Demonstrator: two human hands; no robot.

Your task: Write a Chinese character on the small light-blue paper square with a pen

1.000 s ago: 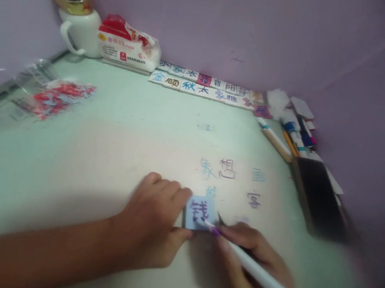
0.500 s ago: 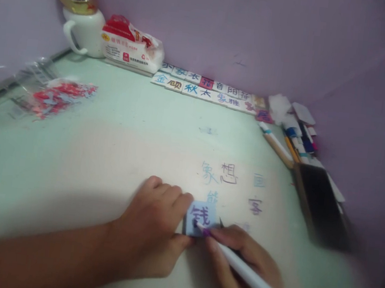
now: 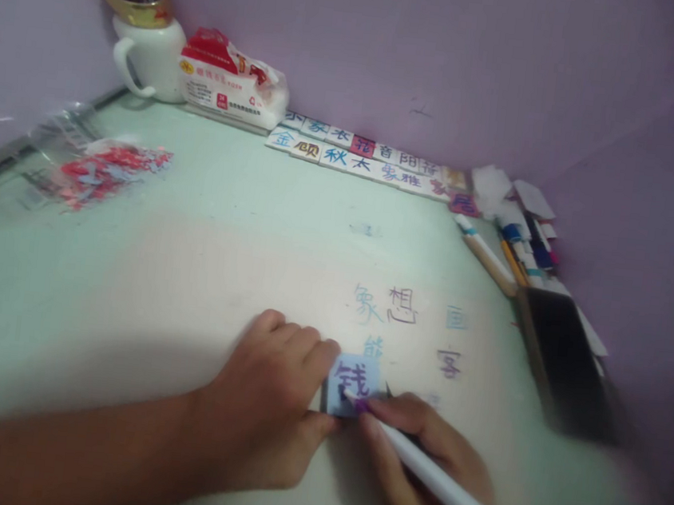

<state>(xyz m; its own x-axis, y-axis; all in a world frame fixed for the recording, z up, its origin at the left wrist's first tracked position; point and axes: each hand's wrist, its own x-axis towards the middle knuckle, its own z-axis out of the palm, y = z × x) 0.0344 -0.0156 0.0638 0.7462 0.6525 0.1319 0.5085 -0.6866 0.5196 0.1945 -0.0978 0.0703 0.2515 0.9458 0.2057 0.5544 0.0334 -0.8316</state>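
Note:
Between the thumb and fingers of my left hand [image 3: 273, 406] is a small light-blue square tile [image 3: 336, 405], held at its left side. A purple Chinese character is drawn on its top face. My right hand [image 3: 434, 472] grips a white marker pen [image 3: 456, 494] with a purple tip end, slanting down to the lower right. The pen's point rests on or just over the lower part of the character; contact is too blurred to tell. Just beyond the tile, handwritten characters [image 3: 402, 306] in blue and purple show on the pale tabletop [image 3: 222, 256].
Along the wall stand a white mug [image 3: 152, 60], a tissue pack [image 3: 231, 85] and two rows of character tiles [image 3: 335, 156]. At right lie pens [image 3: 487, 256] and a dark phone [image 3: 566, 365]. A clear bag with red and blue shreds [image 3: 110, 172] sits at left.
The whole view has shifted very slightly. Both hands keep their hold on the tile and the marker, with the pen tip at almost the same spot on the character.

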